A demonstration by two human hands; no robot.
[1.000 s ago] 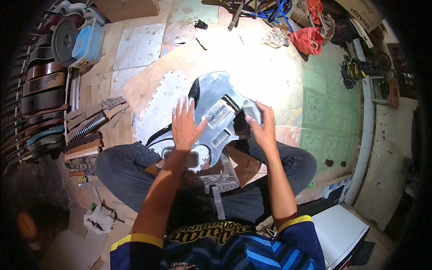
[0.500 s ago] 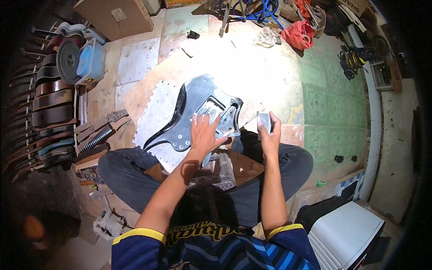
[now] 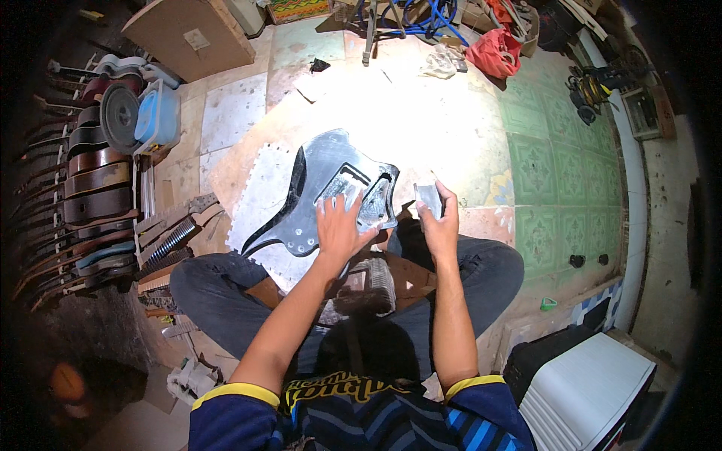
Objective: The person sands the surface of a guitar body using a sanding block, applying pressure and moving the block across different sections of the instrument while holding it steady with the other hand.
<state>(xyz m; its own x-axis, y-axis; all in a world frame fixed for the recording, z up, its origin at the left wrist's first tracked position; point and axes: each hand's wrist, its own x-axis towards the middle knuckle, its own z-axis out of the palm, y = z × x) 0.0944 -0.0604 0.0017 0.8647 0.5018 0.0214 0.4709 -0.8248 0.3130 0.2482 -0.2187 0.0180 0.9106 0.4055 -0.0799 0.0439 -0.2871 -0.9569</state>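
Note:
A dark grey electric guitar body (image 3: 304,207) with black edges lies tilted before my crossed legs. Its face has routed cavities and several small round holes near the lower left. My left hand (image 3: 340,229) rests on the face, fingers spread at the edge of one cavity and thumb out to the right. Pale dust marks the cavities. Just right of the body, my right hand (image 3: 441,222) pinches a flat grey block (image 3: 428,198), which looks like a sanding block, between thumb and fingers. The block is held upright, apart from the guitar body.
Beneath the body lies a white foam mat (image 3: 259,184) on brown board. Guitars (image 3: 98,184) stand in a row at left, beside a blue plastic tub (image 3: 156,116). A cardboard box (image 3: 188,37), blue hose (image 3: 421,22) and red bag (image 3: 494,52) are farther off. A white cabinet (image 3: 594,383) stands lower right.
My right hand has moved a little left with the grey block, nearer the guitar body, and the block has tilted slightly. My left hand stays on the body. The whole view has shifted slightly.

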